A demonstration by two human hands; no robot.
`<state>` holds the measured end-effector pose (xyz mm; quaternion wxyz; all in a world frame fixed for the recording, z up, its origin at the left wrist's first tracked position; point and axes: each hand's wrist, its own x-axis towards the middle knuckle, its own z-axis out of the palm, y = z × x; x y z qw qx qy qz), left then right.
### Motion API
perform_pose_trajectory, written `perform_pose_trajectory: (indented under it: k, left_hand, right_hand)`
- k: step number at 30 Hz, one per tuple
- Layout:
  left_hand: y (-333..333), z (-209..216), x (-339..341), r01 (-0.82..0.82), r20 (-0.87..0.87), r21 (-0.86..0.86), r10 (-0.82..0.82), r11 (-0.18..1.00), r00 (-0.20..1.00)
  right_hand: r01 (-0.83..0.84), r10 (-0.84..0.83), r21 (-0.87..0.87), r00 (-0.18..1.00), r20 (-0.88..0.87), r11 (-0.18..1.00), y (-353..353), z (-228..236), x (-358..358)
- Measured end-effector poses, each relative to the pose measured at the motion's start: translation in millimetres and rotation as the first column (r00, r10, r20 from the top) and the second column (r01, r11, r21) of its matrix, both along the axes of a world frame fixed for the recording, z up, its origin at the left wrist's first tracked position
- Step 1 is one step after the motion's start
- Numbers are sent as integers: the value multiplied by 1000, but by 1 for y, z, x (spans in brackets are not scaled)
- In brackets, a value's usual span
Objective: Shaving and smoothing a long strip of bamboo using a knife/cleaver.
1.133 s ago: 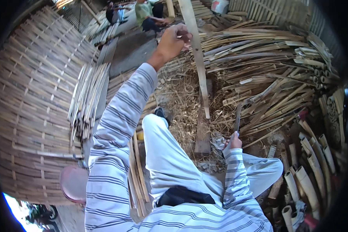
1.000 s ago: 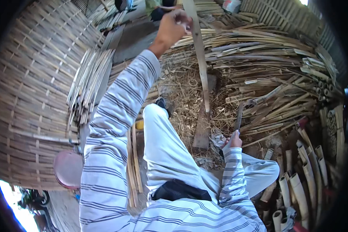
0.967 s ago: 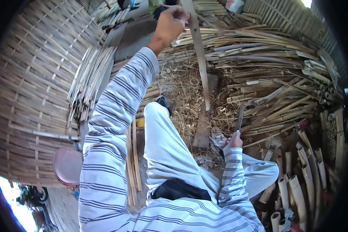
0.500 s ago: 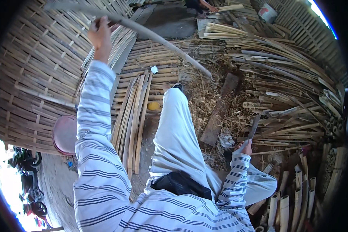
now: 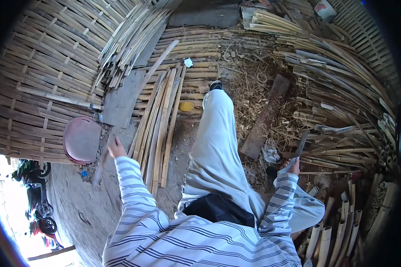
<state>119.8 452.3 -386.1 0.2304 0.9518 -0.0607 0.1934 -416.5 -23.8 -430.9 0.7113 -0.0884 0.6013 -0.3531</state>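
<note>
I sit on the ground with my legs in pale trousers stretched forward. My left hand is out to the left, just beside a bundle of long split bamboo slats lying on the ground. One long slat lies slanted across the top of that bundle. A blurred streak runs below the hand, and its grip is unclear. My right hand rests low at the right, shut on the handle of a knife whose dark blade points up and away.
A wooden chopping block lies among shavings right of my leg. Heaps of bamboo strips fill the right side, short bamboo tubes the lower right. A woven bamboo mat, a round reddish lid and parked motorbikes are at the left.
My left arm swung the long slat from high overhead down and leftward; the hand is now low beside the slat bundle. My view turned left. The right hand kept the knife.
</note>
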Motion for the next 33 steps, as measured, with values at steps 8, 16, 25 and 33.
perform_pose_trajectory:
  k: [8,16,25,33]
  left_hand:
    - [114,-189,-12,288,-608,742,427,606,669]
    - [94,-178,1,254,-626,710,425,656,654]
    - [54,-174,14,289,-567,694,254,659,783]
    - [87,-210,17,-31,-622,433,324,901,713]
  right_hand:
    - [-60,61,14,996,-69,998,6,6,13]
    - [-29,27,-8,991,-132,1000,13,29,18]
    - [23,-33,-44,969,-246,999,16,28,-8]
    - [-40,30,-51,983,-180,998,7,34,-21]
